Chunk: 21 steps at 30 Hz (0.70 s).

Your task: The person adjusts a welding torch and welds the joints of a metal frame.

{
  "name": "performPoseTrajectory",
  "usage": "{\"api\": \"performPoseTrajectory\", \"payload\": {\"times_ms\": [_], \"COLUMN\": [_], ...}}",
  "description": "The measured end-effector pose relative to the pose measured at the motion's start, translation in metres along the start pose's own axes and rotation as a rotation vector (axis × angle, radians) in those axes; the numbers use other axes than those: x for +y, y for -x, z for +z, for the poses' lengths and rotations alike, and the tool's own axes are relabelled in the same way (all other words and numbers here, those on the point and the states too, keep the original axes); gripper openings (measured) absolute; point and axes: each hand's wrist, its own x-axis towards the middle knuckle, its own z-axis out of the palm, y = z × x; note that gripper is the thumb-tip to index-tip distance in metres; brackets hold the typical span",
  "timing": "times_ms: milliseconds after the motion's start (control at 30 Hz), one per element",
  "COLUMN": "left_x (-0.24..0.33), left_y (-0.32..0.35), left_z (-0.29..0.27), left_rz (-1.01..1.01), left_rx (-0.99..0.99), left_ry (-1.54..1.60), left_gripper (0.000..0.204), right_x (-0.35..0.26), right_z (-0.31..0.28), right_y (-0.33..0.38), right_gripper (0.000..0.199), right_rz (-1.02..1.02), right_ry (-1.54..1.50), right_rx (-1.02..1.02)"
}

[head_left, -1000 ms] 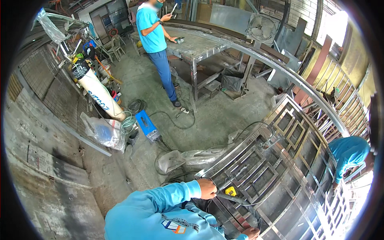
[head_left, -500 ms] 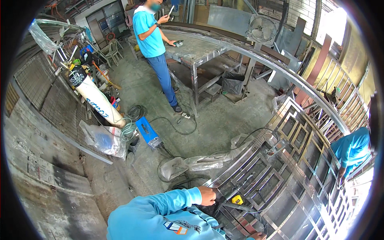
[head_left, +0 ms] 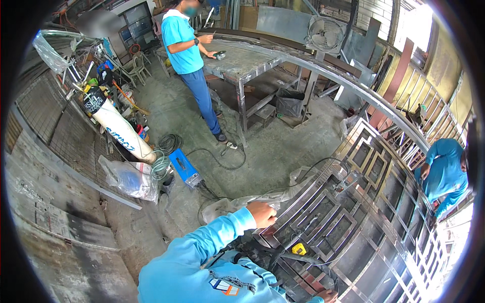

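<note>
My left hand (head_left: 262, 214) is raised beside the near left corner of a large metal grille (head_left: 331, 222), which has a pattern of rectangular bars. Its fingers are curled closed; whatever they may hold is hidden. Low on the same grille is my right hand (head_left: 327, 295), partly cut off by the lower edge, its fingers too small and hidden to read. Between the two hands lies a yellow tape measure (head_left: 299, 249). Next to it runs a dark tube-like piece (head_left: 298, 258) with a thin cable. A slim metal tool (head_left: 312, 220) rests further up the grille.
A blue machine (head_left: 184, 167) with cables stands on the floor, near a tall white gas cylinder (head_left: 121, 127). Crumpled plastic sheeting (head_left: 227, 208) borders the grille. One person (head_left: 188, 55) stands at a steel worktable (head_left: 237, 70); another (head_left: 444, 171) bends over the grille's right side.
My left hand has lifted up and away from the grille's corner. The standing person's raised hand has come down. At the right, the other person has moved further into view, with both arms showing.
</note>
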Motion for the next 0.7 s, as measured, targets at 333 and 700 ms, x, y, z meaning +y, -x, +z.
{"api": "performPoseTrajectory", "payload": {"times_ms": [333, 700], "left_x": [0.030, 0.002], "left_y": [0.070, 0.116], "left_z": [0.147, 0.214], "left_rz": [0.119, -0.057], "left_rx": [-0.595, -0.949], "left_ry": [0.196, 0.069], "left_gripper": [0.029, 0.037], "right_x": [0.019, -0.010], "right_z": [0.004, -0.012], "right_y": [0.006, -0.006], "right_gripper": [0.026, 0.021], "right_rz": [0.023, -0.026], "right_ry": [0.042, -0.094], "right_rx": [0.044, 0.090]}}
